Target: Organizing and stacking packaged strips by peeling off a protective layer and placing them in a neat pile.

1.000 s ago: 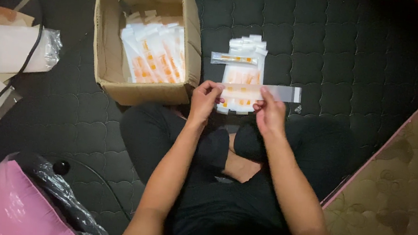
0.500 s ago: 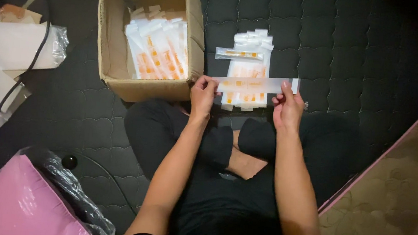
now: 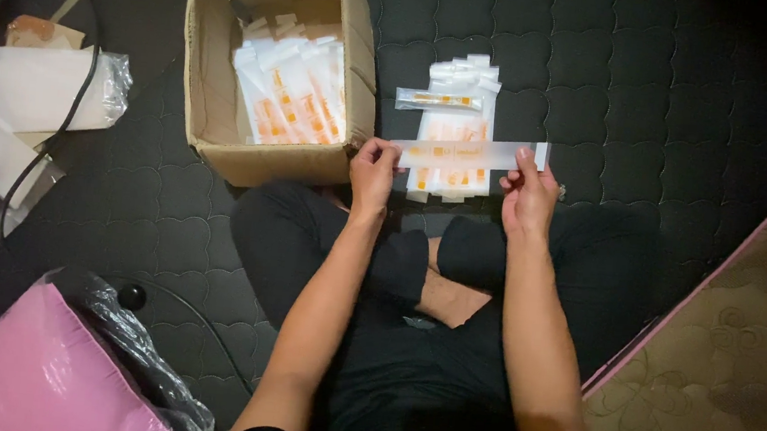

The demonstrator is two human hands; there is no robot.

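I sit cross-legged on a dark quilted mat. My left hand (image 3: 372,171) pinches the left end of a long clear packet with orange print (image 3: 466,154), and my right hand (image 3: 526,192) pinches its right end. The packet is held flat and sideways just above a stack of like packets (image 3: 455,112) lying on the mat. One more packet (image 3: 438,99) lies crosswise on top of that stack.
An open cardboard box (image 3: 211,92) holding several of the same packets stands to the left of the stack. A pink bag in clear plastic (image 3: 34,370) lies at lower left. White wrapped items (image 3: 29,87) and a black cable (image 3: 73,100) are at far left. A patterned rug (image 3: 728,361) lies at right.
Both hands have spread apart along the packet, and it now lies stretched sideways over the stack. My right hand moved to the packet's right end.
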